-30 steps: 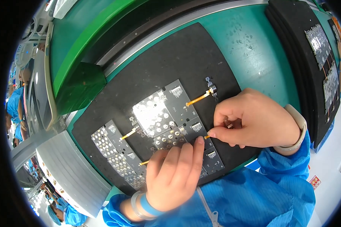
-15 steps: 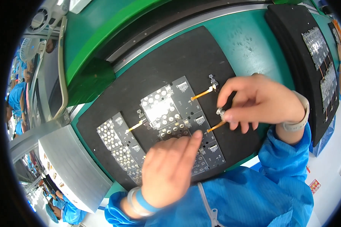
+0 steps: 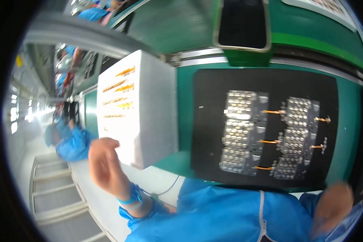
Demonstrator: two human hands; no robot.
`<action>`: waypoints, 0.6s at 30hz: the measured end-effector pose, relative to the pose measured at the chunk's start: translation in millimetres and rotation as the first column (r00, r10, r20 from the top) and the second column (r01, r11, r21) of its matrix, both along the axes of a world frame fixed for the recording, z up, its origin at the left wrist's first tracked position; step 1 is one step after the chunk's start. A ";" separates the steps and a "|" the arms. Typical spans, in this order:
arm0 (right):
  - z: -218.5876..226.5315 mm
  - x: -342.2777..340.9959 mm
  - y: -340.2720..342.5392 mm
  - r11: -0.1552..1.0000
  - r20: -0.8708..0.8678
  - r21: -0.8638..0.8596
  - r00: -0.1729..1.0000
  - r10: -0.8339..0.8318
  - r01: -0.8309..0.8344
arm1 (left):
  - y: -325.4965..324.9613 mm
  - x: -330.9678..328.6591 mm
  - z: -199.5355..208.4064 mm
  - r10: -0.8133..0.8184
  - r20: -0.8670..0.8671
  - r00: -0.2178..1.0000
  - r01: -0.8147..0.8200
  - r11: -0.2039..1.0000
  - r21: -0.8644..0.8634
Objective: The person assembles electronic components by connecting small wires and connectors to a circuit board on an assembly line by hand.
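Left grip now by white stack

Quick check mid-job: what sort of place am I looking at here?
Most likely an electronics assembly workshop: circuit boards with short orange strips lie on a black mat, a white block stands beside it, and another person in blue clothing shows farther off.

Black mat: matt, foam-like from here
Circuit boards on the mat: smooth, with glinting metal dots
Flex strips on the mat: plastic-like film
White block left of the mat: smooth, matt side
Phone beyond the mat: glossy, glass-like face, metallic rim
Rail behind the mat: bright, smooth metal
Smock before the mat: creased cloth, faint sheen
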State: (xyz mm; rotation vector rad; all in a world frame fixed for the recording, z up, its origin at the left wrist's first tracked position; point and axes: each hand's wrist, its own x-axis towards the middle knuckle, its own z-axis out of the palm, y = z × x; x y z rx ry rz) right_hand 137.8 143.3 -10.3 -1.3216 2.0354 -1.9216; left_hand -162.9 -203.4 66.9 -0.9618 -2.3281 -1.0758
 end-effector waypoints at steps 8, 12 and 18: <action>71.3 -64.8 -93.0 0.882 -0.455 -0.435 0.801 -0.390 0.182 | -74.6 -44.4 9.1 0.111 0.134 0.985 -0.075 0.965 -0.249; 66.7 -65.3 -106.8 0.806 -0.601 -0.533 0.554 -0.576 0.259 | -85.4 -36.2 12.4 0.043 0.204 0.978 0.040 0.921 -0.386; 65.8 -59.0 -126.6 0.683 -0.646 -0.646 0.233 -0.727 0.340 | -71.7 -38.0 10.2 -0.032 0.177 0.984 0.111 0.884 -0.454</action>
